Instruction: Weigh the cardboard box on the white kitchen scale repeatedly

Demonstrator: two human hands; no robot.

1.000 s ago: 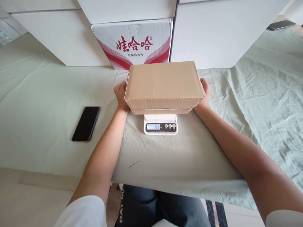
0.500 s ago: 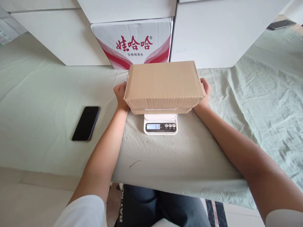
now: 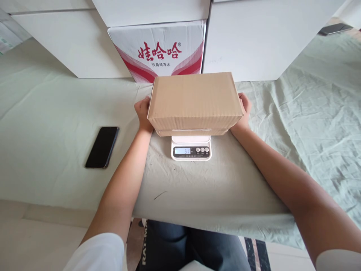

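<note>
1. Cardboard, plain and brown: the cardboard box (image 3: 194,102) sits on the white kitchen scale (image 3: 191,148), overhanging it on every side, so only the scale's front strip with the display and buttons shows below the box.
2. Your left hand (image 3: 143,113) is pressed flat against the box's left end, thumb up along the edge; whether the fingers behind are spread or together you cannot tell from here.
3. Your right hand (image 3: 244,109) mirrors it on the box's right end, palm against the cardboard, its fingers hidden behind the box as well.
4. Almost nothing has changed over the last second: box, scale and both hands sit where they were, and the display shows the same reading. Judging by that, the weight has settled, though your hands are still touching the box.
5. Left of the scale, well apart, lies a black phone (image 3: 102,147) on the pale green cloth (image 3: 310,113). Behind the scale stands a red-and-white carton (image 3: 158,49) between white boxes (image 3: 254,41).
</note>
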